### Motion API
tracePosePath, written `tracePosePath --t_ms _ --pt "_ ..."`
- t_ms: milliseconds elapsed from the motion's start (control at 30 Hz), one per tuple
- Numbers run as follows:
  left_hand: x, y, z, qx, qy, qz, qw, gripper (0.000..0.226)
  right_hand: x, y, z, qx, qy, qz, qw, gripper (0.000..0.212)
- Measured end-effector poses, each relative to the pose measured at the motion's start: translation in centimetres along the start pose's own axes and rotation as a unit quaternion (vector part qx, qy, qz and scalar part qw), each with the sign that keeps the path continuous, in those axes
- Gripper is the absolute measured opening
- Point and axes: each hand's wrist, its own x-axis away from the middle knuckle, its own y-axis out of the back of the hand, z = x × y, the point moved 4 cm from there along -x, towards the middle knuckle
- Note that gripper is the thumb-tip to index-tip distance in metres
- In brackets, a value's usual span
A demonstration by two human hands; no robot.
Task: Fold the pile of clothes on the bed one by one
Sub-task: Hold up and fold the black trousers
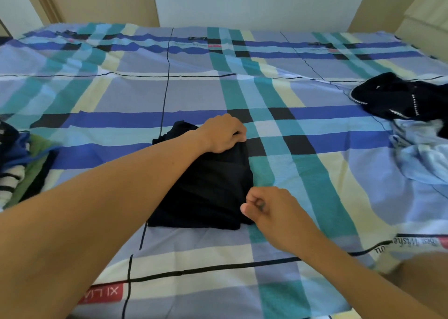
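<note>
Garment (pixel 208 185), black and folded, on bed (pixel 327 192); far right corner gripped by curled left hand (pixel 223 134); right hand (pixel 269 207) curled beside right edge, hold impossible to tell.

Pale wall (pixel 254 1), beige panels (pixel 104 1)

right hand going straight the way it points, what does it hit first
Most likely the folded black garment: the right hand points at its near right edge, close by, though depth is unclear.
</note>
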Motion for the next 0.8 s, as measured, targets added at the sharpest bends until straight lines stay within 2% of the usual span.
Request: tracePosePath --t_ms 300,400,467,567,633,700,733,800 --pt "-0.8 0.0 1.0 0.002 0.035 -0.026 0.999 0.039 2.6 -0.2 0.6 -0.017 0.007 0.091 0.996 0.036" --pt "-0.2 -0.2 1.7 -0.022 0.053 -0.018 0.998 0.036 2.3 0.1 -0.2 -0.033 -0.010 0.067 0.997 0.037" --pt "0.9 0.0 2.6 0.005 0.069 0.001 0.998 0.038 1.8 0.7 -0.7 -0.034 -0.015 0.055 0.998 0.037" --pt "3.3 0.8 4.1 0.065 0.107 0.072 0.990 0.063 1.6 0.8 -0.2 -0.017 -0.001 0.057 0.998 0.036" --pt "4.9 1.2 4.3 0.042 0.109 0.121 0.986 0.077 1.7 0.3 0.2 -0.025 -0.003 0.072 0.997 0.033" --pt "6.0 1.7 4.5 0.022 0.137 0.152 0.979 0.088 1.4 0.4 0.2 -0.089 -0.045 0.069 0.993 0.030" --pt "6.6 2.0 4.6 0.022 0.168 0.165 0.972 0.093 1.1 0.5 0.2 -0.148 -0.076 0.062 0.984 0.039" --pt "8.0 2.7 5.2 0.058 0.272 0.194 0.941 0.099 0.4 0.6 -0.1 -0.299 -0.137 0.054 0.943 0.063"
